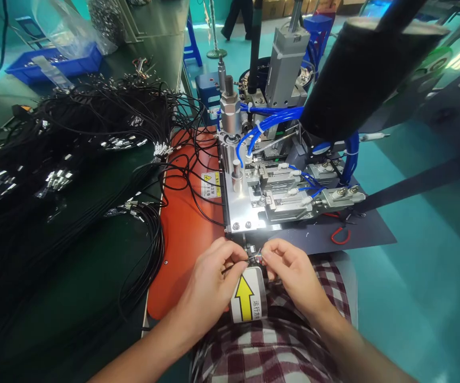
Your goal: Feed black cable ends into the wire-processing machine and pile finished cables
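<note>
A thin black cable is pinched between the thumb and fingers of my left hand. Just right of that grip, fine coloured wires come out of the cable's end. My right hand is closed on the tips of these wires with thumb and forefinger; the very tips are hidden by the fingers. Both hands are at the front edge of a metal machine, above a white label with a yellow arrow. A small white part sits on the machine right behind the fingertips.
Bundles of black cables with shiny ends cover the dark table on the left. An orange-red base plate lies beside the machine. A thick black cylinder hangs at upper right. Red-handled pliers lie right; a blue bin stands far left.
</note>
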